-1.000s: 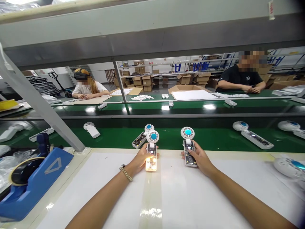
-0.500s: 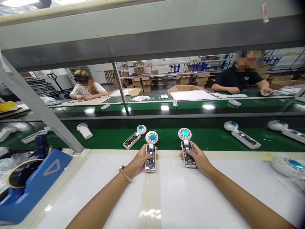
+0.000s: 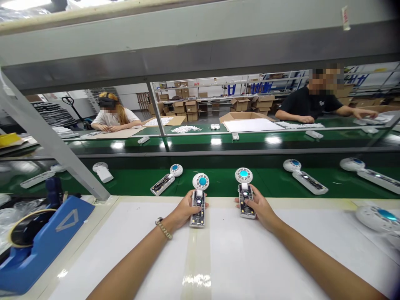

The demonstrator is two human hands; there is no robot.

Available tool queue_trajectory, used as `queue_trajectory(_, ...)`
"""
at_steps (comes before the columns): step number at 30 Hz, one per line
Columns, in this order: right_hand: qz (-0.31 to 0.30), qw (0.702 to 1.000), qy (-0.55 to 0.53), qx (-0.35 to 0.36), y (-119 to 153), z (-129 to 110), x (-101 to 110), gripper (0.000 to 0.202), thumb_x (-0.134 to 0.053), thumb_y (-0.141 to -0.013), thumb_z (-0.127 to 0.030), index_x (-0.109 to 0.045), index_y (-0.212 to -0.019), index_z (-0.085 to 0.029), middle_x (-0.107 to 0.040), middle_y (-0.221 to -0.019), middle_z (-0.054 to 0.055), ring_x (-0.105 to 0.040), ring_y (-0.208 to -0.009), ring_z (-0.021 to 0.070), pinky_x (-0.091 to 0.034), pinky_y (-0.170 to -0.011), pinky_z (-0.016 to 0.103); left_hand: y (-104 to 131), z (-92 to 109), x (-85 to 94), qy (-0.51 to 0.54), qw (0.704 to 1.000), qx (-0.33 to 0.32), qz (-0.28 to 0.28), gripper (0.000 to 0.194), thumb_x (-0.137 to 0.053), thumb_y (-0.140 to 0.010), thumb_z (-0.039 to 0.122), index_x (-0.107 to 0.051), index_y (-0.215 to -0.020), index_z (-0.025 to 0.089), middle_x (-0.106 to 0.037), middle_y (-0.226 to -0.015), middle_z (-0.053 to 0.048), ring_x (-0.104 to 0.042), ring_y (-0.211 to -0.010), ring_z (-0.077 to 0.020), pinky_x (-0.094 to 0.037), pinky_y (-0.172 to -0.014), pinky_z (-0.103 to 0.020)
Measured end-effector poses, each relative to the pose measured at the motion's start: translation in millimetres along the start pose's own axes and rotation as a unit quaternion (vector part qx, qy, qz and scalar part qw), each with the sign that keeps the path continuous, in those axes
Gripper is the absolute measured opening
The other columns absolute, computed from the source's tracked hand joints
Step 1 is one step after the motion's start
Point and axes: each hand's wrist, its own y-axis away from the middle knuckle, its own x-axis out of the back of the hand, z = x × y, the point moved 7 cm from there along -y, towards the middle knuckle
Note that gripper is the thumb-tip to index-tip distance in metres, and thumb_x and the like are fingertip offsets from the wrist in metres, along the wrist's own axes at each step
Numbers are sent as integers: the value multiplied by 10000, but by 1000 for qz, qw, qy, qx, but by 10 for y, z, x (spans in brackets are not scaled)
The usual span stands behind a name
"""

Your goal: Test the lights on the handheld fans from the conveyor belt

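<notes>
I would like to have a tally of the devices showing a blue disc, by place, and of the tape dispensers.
Blue-disc devices held in left hand and right hand: 2
Blue-disc devices on green belt: 3
Blue-disc device nearer, at right edge: 1
Tape dispenser: 1
Total: 7

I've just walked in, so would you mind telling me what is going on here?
The left hand holds one white-headed device and the right hand a second device, thumbs on their dark fronts, near the far edge of the white worktop. Similar devices lie on the green belt beyond, with two co-workers across it.
</notes>
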Motion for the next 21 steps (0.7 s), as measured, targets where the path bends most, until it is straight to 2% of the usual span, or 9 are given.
queue_trajectory(9, -8, 1000, -8, -7, 9, -15, -25, 917, -692, -674, -355, -123, -1383, -232, -677, -962, 88, -656, -820, 254, -504, -756, 401, 4, -4, 14, -12, 1000, 4, -2, 519, -751, -607, 145, -459, -1035, 184, -510, -1212, -131, -594, -976, -236, -429, -868, -374)
queue_trajectory(21, -14, 1000, -1, -7, 31, -55, -34, 872, -698, -666, -349, -187, -1367, -258, -679, -951, 74, -656, -836, 264, -504, -757, 407, -4, -22, 23, -7, 1000, -2, -3, 520, -759, -599, 163, -476, -1033, 191, -508, -1217, -129, -594, -981, -244, -430, -865, -384)
